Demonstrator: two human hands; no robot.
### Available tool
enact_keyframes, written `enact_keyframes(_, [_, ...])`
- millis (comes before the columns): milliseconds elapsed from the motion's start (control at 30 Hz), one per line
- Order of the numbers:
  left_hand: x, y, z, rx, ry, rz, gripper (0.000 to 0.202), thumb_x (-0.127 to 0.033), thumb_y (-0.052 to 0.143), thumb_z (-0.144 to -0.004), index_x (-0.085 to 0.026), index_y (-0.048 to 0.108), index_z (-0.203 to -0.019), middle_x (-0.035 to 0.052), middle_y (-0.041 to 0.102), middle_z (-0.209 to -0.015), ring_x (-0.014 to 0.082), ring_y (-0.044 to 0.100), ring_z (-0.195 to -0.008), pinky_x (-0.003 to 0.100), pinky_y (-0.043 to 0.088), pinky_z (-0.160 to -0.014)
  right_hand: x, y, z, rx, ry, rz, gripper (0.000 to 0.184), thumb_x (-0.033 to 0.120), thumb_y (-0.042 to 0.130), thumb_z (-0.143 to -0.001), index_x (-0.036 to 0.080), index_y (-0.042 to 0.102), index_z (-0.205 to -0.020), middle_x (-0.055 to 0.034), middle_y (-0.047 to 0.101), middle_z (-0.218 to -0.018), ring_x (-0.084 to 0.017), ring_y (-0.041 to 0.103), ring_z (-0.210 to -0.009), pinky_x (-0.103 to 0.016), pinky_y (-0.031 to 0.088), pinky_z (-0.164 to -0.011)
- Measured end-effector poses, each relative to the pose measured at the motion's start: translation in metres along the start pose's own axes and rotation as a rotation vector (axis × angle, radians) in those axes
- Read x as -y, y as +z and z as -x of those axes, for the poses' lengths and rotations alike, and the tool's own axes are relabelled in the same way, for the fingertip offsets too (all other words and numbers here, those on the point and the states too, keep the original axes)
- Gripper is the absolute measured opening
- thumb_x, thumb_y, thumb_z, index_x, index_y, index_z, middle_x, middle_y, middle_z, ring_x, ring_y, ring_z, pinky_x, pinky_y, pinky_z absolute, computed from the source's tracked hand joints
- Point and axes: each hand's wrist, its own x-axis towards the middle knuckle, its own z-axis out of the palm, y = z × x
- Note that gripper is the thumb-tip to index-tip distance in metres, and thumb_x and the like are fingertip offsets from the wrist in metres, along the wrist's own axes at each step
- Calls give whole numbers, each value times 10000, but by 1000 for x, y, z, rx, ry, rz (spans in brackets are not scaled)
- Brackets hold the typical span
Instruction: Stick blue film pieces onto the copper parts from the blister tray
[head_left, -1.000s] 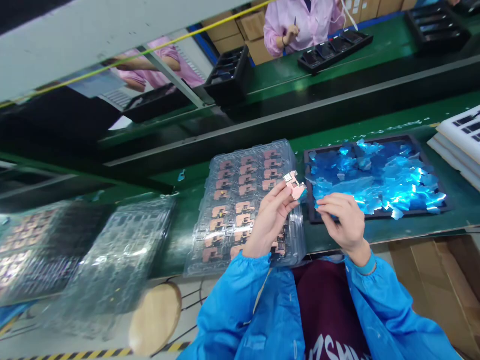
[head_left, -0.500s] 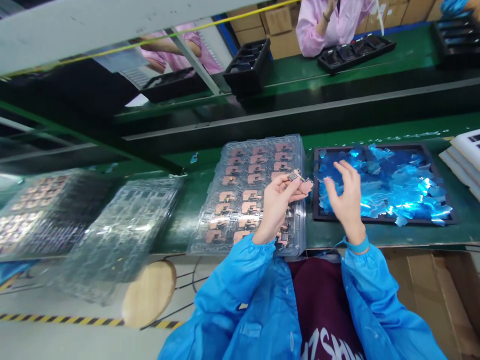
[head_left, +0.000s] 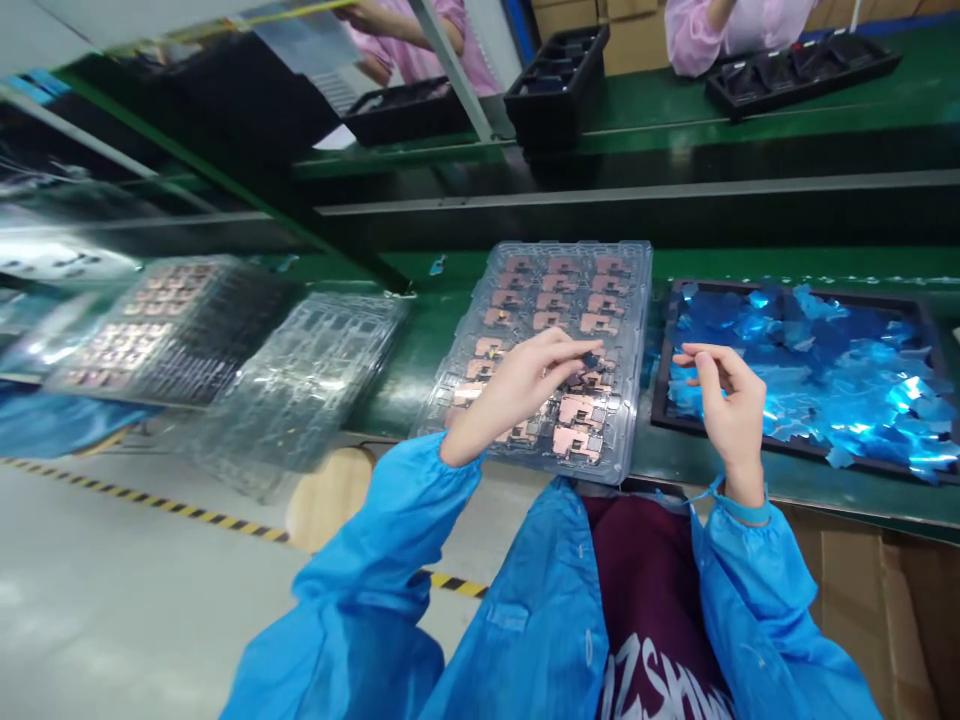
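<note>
The dark part (head_left: 591, 362) is at the tip of the left hand (head_left: 529, 375), the nearer one, over the right side of the tray (head_left: 641, 310), whose long axis runs front to back. The right hand (head_left: 733, 400) half-curls near the film (head_left: 825, 370) (whether either hand grips anything, I cannot tell).

Left hand (head_left: 525, 375) has shifted inward from the right edge of the clear tray (head_left: 636, 310). The pink part it held up is out of sight; a small dark piece (head_left: 591, 361) shows at its fingertips, gripped or seated, hard to tell from here. Right hand (head_left: 731, 395), spread half a second ago, now has fingers drawn together.
</note>
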Motion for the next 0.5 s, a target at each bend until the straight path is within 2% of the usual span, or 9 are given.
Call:
enact_keyframes(233, [36, 19, -8, 66, 101, -71, 200, -240, 705, -997, -298, 844, -1129, 75, 787, -1069, 289, 648, -1030, 443, 501, -990, -3, 3, 4, 69, 0, 79, 312, 454, 584, -1090, 226, 792, -1134, -84, 840, -1073, -235, 805, -1004, -357, 651, -806])
enact_keyframes(367, [36, 26, -1, 85, 137, -70, 242, -219, 660, -1009, -291, 838, -1157, 92, 761, -1120, 299, 637, -1063, 477, 501, -1012, 3, 4, 1, 54, -3, 93, 305, 456, 595, -1080, 232, 798, -1120, -79, 842, -1052, -237, 809, -980, -370, 670, -808])
enact_keyframes(433, [34, 20, 7, 58, 163, -22, 252, -228, 652, -1018, -299, 836, -1176, 104, 752, -1210, 302, 653, -1118, 483, 502, -1033, 6, 6, 0, 44, 0, 109, 301, 461, 608, -1069, 235, 805, -1103, -79, 841, -1047, -242, 812, -971, -375, 675, -800])
enact_keyframes(500, [41, 0, 12, -20, 176, 7, 240, -268, 654, -1032, -316, 834, -1183, 96, 750, -1276, 301, 662, -1185, 478, 499, -1062, 6, 6, 0, 31, -1, 141, 305, 473, 623, -1057, 236, 813, -1088, -81, 839, -1036, -250, 811, -951, -389, 672, -791])
